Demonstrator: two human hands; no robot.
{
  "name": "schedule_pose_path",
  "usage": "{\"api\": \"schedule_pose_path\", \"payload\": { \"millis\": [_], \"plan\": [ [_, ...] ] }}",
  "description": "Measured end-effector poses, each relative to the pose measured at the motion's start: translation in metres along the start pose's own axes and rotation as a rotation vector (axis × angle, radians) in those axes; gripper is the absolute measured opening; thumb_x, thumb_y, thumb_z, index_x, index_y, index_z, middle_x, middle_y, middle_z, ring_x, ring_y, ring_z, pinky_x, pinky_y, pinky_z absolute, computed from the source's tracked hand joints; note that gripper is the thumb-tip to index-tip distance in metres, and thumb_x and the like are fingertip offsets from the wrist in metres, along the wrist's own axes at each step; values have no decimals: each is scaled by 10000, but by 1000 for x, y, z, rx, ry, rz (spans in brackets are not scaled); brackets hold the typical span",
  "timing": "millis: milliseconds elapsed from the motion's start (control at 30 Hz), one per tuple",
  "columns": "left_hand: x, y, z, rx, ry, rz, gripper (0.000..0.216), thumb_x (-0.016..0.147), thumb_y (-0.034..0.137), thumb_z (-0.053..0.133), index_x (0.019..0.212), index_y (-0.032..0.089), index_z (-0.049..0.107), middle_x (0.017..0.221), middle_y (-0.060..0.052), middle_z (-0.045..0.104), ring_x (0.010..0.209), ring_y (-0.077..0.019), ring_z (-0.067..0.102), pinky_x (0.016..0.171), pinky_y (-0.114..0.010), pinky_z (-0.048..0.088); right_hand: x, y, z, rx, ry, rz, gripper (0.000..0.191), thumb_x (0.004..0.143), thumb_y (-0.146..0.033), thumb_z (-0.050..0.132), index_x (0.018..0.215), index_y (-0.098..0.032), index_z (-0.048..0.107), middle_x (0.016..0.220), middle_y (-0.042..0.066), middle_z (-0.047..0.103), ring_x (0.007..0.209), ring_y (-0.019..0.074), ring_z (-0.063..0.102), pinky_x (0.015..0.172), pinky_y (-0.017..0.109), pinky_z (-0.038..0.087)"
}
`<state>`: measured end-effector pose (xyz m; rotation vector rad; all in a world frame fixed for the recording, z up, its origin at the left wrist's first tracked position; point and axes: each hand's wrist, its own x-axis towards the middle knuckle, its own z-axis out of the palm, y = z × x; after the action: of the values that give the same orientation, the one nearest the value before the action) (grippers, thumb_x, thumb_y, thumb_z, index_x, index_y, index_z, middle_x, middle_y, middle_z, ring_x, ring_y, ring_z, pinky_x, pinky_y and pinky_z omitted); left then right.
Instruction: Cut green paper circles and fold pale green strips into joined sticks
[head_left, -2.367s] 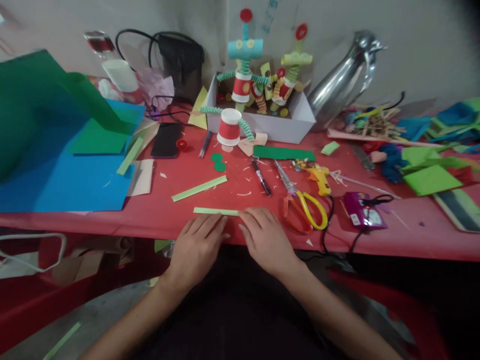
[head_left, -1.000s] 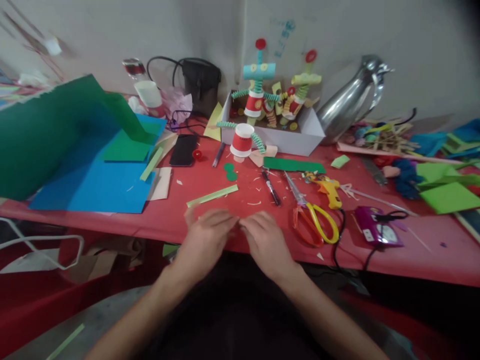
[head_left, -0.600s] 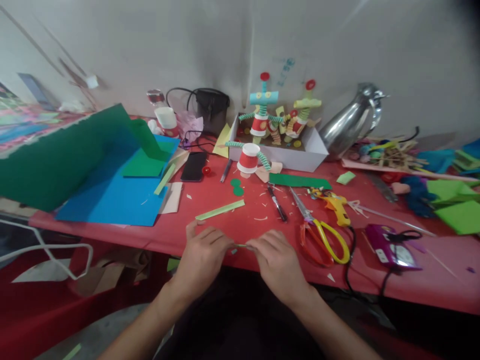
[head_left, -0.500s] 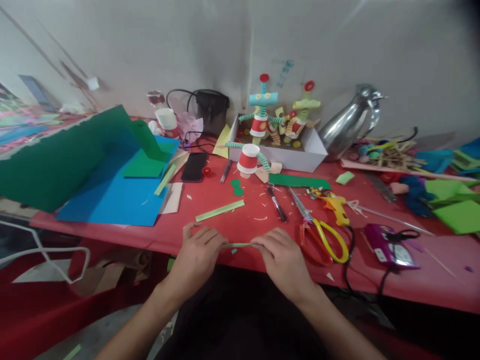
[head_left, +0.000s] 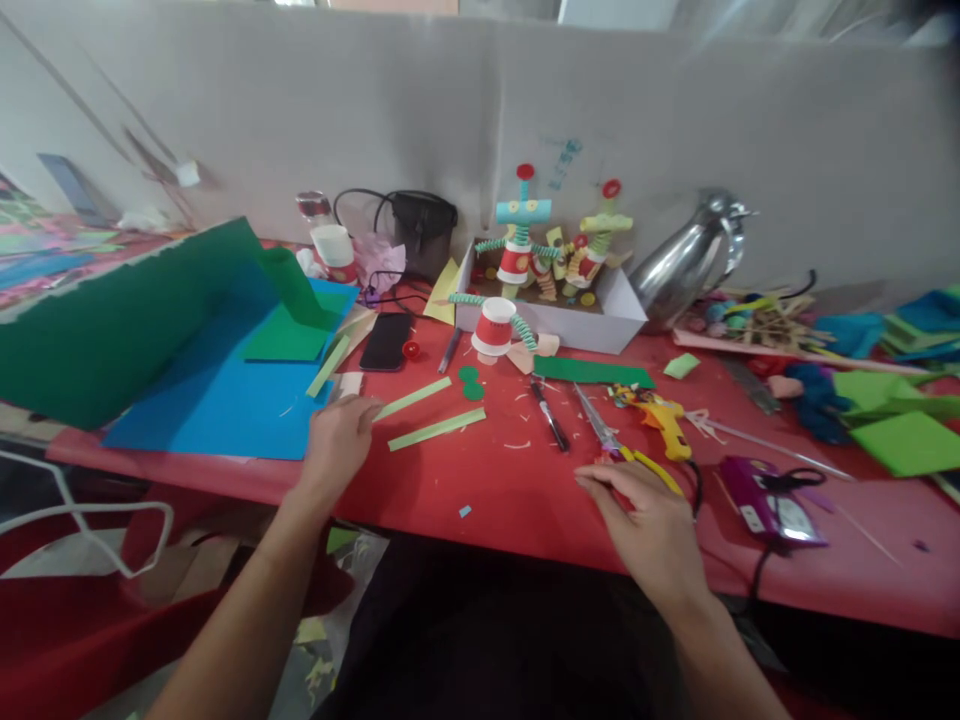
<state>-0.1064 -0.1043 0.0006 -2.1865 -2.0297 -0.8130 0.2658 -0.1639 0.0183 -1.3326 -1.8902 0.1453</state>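
My left hand (head_left: 339,440) is closed, pinching one end of a light green paper strip (head_left: 414,397) that slants up to the right over the table. A second light green strip (head_left: 436,429) lies just below it. My right hand (head_left: 649,510) is at the scissors (head_left: 600,422), over their red and yellow handles. Its fingers stretch out loosely with the thumb below them, and it seems to hold nothing; the handles are partly hidden by it. Between the hands a tiny blue paper scrap (head_left: 465,511) lies on the red tabletop (head_left: 420,485).
Green paper circles (head_left: 472,384), a black marker (head_left: 551,416) and a dark green strip (head_left: 592,372) lie ahead. A paper-cup figure (head_left: 495,328) stands before a white box (head_left: 585,325). To the right are a yellow glue gun (head_left: 667,424), a purple device (head_left: 772,505) and a steel jug (head_left: 690,255).
My hands have parted. The left has moved left with the light green strip, and the right has let go of it and moved right to the scissors.
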Motion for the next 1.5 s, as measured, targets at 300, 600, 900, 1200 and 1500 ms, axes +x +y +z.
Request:
{"api": "schedule_pose_path", "payload": {
  "millis": [300,600,900,1200,1500],
  "plan": [
    [-21,39,28,21,37,133,276,924,194,496,1078,176,725,1039,-102,702,984,-257,603,931,-423,482,-10,49,-18,-257,30,135,319,950,-392,485,964,-195,735,945,97,746,885,267,688,816,390,527],
    [-24,57,50,-191,-19,158,245,929,272,514,941,195,746,960,-81,739,875,-251,669,820,-398,514,42,118,-38,-654,-218,520,351,859,-238,576,1151,-60,655,1171,236,668,1172,352,586,1032,452,404],
    [-30,75,53,-151,-21,220,231,936,260,523,987,210,743,949,-71,710,888,-245,648,825,-400,505,72,143,-23,-430,-207,697,277,782,-228,581,1006,-92,670,997,211,705,1000,343,654,874,430,475],
    [-34,78,53,-155,-11,299,264,939,217,488,999,186,743,943,-96,687,863,-242,633,794,-397,538,60,69,-33,369,-215,594,405,759,-267,596,1157,-194,573,1089,90,699,917,211,680,740,324,536],
    [-34,78,56,-205,-59,262,237,927,206,508,970,179,740,959,-99,679,901,-239,629,820,-383,535,35,1,-4,737,-330,631,377,787,-427,701,1035,-175,571,952,90,727,637,145,617,538,256,474]
  ]
}}
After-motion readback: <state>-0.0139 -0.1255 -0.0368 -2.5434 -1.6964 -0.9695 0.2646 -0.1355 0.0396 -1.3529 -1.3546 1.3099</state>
